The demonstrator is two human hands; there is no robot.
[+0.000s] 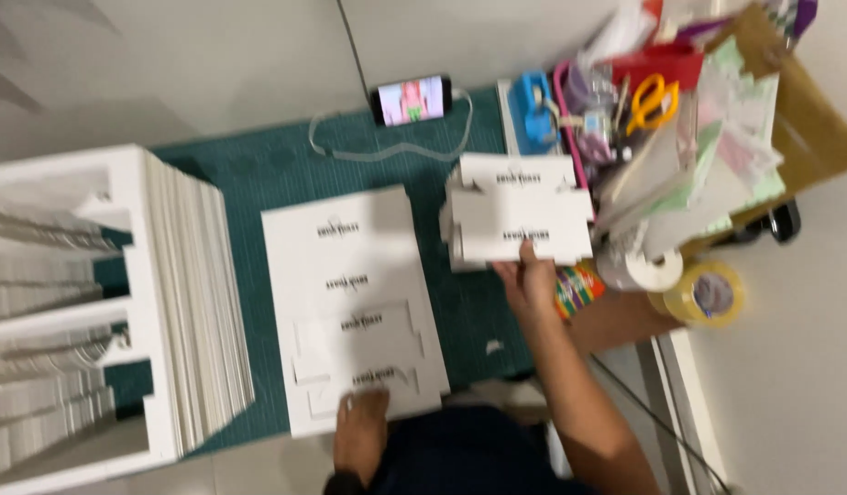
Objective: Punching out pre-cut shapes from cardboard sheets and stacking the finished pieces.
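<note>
A flat die-cut white card sheet (353, 307) is pinned at its six o'clock edge by the left hand (361, 431), fingers spread flat, nothing grasped. At two o'clock, punched-out card pieces (520, 223) are pinched by the right hand (526, 280), stacked clear of the sheet.

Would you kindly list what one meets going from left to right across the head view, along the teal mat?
Tall stack of white die-cut cardboard sheets → flat white die-cut cardboard sheet under the left hand → smaller pile of white cardboard pieces touched by the right hand → yellowish roll of clear tape.
</note>
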